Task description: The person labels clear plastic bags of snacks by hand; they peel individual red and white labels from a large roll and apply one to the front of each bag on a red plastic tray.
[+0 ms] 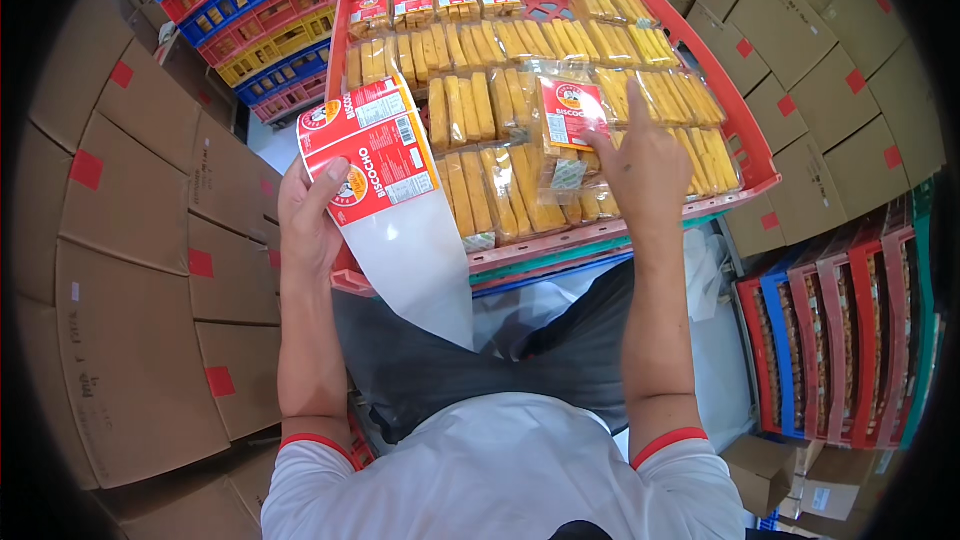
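Observation:
My left hand (315, 202) holds a strip of red printed labels (386, 172), thumb on top; its white backing (420, 262) hangs down towards my lap. My right hand (649, 157) is over the red plastic crate (547, 259), index finger extended and thumb at the edge of a red label (574, 112) on a clear pack of biscuit sticks (559, 165). That pack lies on top of the others. Rows of clear packs of biscuit sticks (461, 109) fill much of the crate. Several packs in the far left row bear red labels (412, 4).
Stacked coloured crates (277, 22) stand at the far left. Cardboard boxes (135, 292) are piled along the left, and more boxes (810, 82) rise at the right. Crates full of packed goods (832, 345) stand at the lower right. Further crates lie under the red one.

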Motion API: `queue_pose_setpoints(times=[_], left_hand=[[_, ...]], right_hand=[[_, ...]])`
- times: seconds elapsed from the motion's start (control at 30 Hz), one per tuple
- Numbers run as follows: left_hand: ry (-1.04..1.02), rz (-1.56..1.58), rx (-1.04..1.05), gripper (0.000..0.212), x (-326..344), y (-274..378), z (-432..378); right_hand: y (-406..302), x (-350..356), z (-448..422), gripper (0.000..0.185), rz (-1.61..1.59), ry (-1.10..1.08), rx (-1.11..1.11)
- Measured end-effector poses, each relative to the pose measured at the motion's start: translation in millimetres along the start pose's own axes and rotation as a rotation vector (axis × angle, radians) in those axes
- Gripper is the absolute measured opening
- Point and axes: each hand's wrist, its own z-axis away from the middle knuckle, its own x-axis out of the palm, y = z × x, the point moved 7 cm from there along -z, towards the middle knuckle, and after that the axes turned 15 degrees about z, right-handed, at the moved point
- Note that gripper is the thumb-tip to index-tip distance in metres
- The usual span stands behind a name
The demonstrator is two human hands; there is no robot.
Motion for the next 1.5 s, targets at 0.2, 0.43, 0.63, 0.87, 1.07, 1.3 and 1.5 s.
queue_pose_setpoints(times=[0.2, 0.43, 0.63, 0.87, 1.07, 1.3, 1.5], left_hand=[[-0.008, -0.003, -0.009, 0.043, -1.1, -0.2, -0.1], [0.002, -0.007, -0.006, 0.044, -0.3, -1.9, -1.4], [-0.018, -0.019, -0.014, 0.042, 1.2, -3.6, -1.5], [0.012, -0.006, 0.009, 0.040, -6.2, 0.0, 1.8], [-0.019, -0.030, -0.014, 0.043, 1.2, -3.9, -3.1], [0.070, -0.048, -0.011, 0.048, -7.8, -3.7, 0.4], [0.143, -0.100, -0.026, 0.058, -9.0, -4.5, 5.1]], right_hand=[[-15.5, 5.4, -3.0, 0.024, -0.248, 0.019, -0.297], [-17.6, 60.7, -57.5, 0.034, -0.358, -0.200, -0.346], [-19.9, 2.3, 6.8, 0.038, -0.311, -0.215, -0.438], [12.5, -7.4, 3.8, 0.023, -0.464, -0.154, -0.182], [38.6, 68.7, -15.3, 0.030, -0.479, -0.340, 0.044], [52.6, 97.6, -56.1, 0.021, -0.702, -0.358, 0.129], [81.4, 182.3, -213.1, 0.030, -0.628, -0.055, 0.191]])
